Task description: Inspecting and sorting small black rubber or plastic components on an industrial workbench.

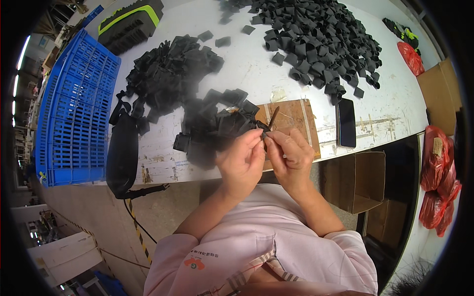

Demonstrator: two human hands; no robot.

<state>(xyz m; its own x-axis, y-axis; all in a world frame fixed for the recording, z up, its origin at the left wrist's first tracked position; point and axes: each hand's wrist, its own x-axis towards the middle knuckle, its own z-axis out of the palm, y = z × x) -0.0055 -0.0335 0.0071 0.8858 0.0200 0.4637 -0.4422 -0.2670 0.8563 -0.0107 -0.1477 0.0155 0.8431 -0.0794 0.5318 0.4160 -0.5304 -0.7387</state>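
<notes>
Fingers (282, 141) pinching dark piece (263, 127), flat matte squares (211, 117)

Surface (247, 66) lane runs between black fabric heap (168, 74) and black loop heap (321, 42); smartphone (346, 123) blocks right, blue crate (81, 108) left.

Watching from afar, I see a small black piece (263, 129) pinched between the left hand (242, 157) and the right hand (292, 157); fingers hide much of it, so I can't tell its full shape. Near the left hand, I see a loose heap of flat black pieces (213, 121), overlapping at odd angles, partly blurred.
</notes>
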